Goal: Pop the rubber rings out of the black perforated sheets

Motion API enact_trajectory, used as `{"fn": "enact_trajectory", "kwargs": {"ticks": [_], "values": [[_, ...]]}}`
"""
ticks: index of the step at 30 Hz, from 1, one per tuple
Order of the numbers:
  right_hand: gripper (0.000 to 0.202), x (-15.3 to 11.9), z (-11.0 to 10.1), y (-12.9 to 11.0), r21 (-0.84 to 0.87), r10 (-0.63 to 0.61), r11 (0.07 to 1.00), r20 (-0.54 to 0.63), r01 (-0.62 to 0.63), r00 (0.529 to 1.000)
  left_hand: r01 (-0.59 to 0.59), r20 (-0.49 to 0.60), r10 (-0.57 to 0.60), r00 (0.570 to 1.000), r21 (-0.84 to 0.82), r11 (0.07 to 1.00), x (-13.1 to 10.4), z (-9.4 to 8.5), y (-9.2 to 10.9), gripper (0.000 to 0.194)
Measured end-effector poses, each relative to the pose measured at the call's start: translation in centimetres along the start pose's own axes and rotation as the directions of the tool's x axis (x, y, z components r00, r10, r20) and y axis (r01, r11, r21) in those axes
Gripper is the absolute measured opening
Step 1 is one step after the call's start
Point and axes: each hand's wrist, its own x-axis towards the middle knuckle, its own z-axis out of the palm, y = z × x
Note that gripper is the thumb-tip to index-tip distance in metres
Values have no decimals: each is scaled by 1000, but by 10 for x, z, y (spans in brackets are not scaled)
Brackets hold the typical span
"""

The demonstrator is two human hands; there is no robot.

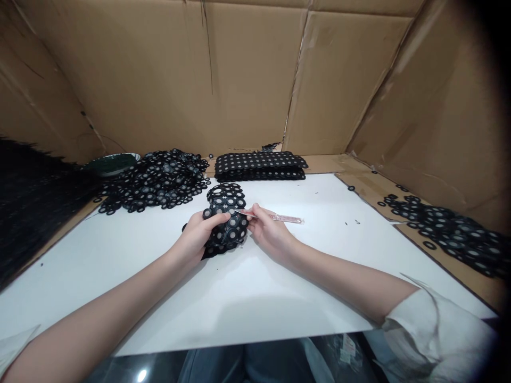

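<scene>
My left hand (pixel 199 230) is closed on a black piece made of joined rings (pixel 227 234), thumb on top, raised just over the white table. The piece curves into a loop at its far end, and pale round centres show in its rings. In my right hand (pixel 267 230) is a slim pointed tool (pixel 285 218) with a reddish, clear-wrapped handle, pinched by thumb and fingers. Its thin metal tip reaches left onto the rings beside my left thumb. Some right fingers sit behind the piece's right edge, partly hidden.
A heap of loose black rings (pixel 159 181) lies back left, by a bowl of dark green material (pixel 112 164). Folded dotted black sheets (pixel 259 166) are stacked behind my hands. More rings (pixel 459 229) line the right edge. Black fibres (pixel 35 202) fill the left. Cardboard walls (pixel 255 69) enclose the table.
</scene>
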Motion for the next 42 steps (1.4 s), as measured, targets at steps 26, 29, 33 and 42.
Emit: {"fn": "enact_trajectory", "kwargs": {"ticks": [26,29,33,42], "values": [[13,-3,-17,-10,-672,-362,-521,732,526,577,-254,-49,277,960,277,927,-9,6,-2,23],[15,-2,-18,-8,-662,-361,-601,725,448,587,-301,-11,326,945,354,885,-11,8,-1,21],[14,-3,-17,-8,-651,-351,-640,720,407,599,-334,34,353,935,423,842,-11,9,-2,18],[14,18,-36,-38,-943,-737,-108,288,314,612,-153,-2,155,988,158,975,-2,2,-6,29]]}}
